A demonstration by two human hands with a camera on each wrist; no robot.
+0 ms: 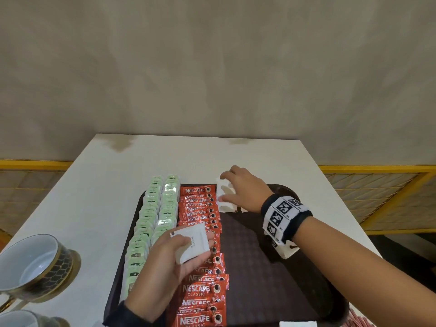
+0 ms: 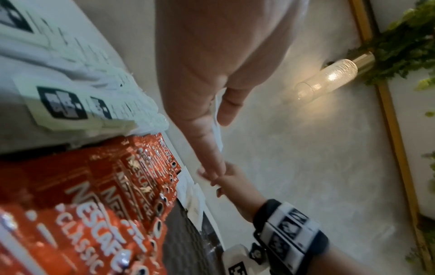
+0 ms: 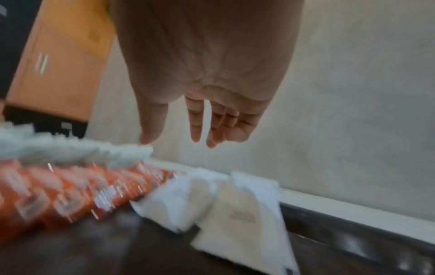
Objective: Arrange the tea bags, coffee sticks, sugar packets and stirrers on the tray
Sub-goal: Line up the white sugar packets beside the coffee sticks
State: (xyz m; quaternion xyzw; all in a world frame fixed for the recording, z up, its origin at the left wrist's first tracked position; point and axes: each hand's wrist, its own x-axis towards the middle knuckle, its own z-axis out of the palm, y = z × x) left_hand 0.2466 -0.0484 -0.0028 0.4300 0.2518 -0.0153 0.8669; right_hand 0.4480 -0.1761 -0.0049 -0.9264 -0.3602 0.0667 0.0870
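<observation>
A dark brown tray (image 1: 271, 267) holds two columns of green tea bags (image 1: 151, 215) at its left and one column of red coffee sticks (image 1: 200, 289) beside them. White sugar packets (image 1: 224, 197) lie at the tray's far edge, right of the sticks. My right hand (image 1: 226, 185) hovers just over them; in the right wrist view its fingers (image 3: 195, 130) are straight above the packets (image 3: 235, 214) and hold nothing. My left hand (image 1: 188, 251) hangs over the coffee sticks and grips a small stack of white sugar packets (image 1: 195, 241), thumb on top.
Two gold-rimmed cups (image 1: 33, 263) stand on the white table (image 1: 188, 156) left of the tray. A white packet (image 1: 298, 324) and red-striped sticks (image 1: 358, 320) lie at the near right edge. The tray's right half is bare.
</observation>
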